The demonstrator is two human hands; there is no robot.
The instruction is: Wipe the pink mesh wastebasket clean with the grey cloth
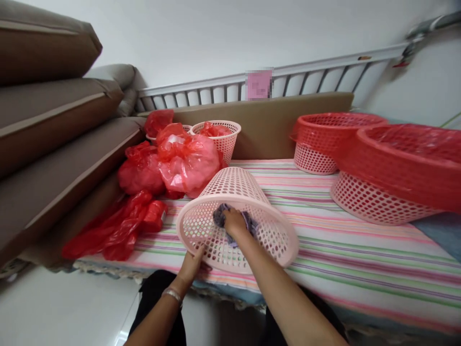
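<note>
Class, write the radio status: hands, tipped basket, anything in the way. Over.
Right hand holding cloth inside tipped basket. Left hand on its rim. Red bags close at left, not blocking it.

Two hands (235,222), one cloth (220,217), probably five baskets (236,185), one mostly hidden

You can read no text, brand, number or sign here. At the white rail (324,62) by the wall, you see 1 pink panel (259,84), blurred into blocks, so its marks cannot be told. Farther right on that rail, 1 small brownish patch (364,58) is unreadable. On the red roll (154,216) to your left, 1 pale label (163,216) is too small to read.
</note>
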